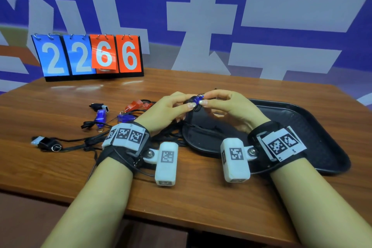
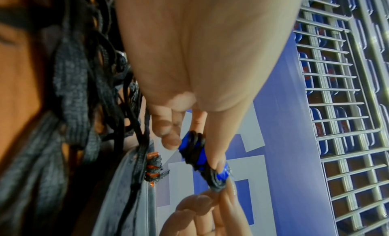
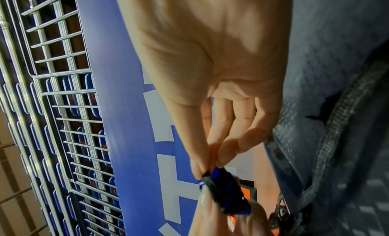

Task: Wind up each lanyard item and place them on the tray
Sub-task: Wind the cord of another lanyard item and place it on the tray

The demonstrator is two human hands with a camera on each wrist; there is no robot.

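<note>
The wooden table (image 1: 201,197) carries a black tray (image 1: 314,127) on its right half; a black cord (image 1: 199,127) lies across the tray's near left part, and the left wrist view shows an orange whistle (image 2: 153,167) wound in dark cord lying at the tray's edge.

At the far left of the table stands a flip scoreboard (image 1: 88,56) reading 2266. Between it and the near edge lies a loose spread of whistles on black lanyards: a black one (image 1: 47,143) nearest the left edge, a blue one (image 1: 100,118), another black one (image 1: 98,106), a second blue one (image 1: 125,117) and a red one (image 1: 134,105) farther right.

Both hands are raised together above the tray's far left corner. The left hand (image 1: 167,110) and the right hand (image 1: 227,106) each pinch the same blue whistle (image 1: 196,100), thumb tips nearly touching, the other fingers loosely curled.

The whistle's blue body is mostly covered by tight turns of its black lanyard (image 2: 194,149), with blue plastic showing between the wraps and at one end.
</note>
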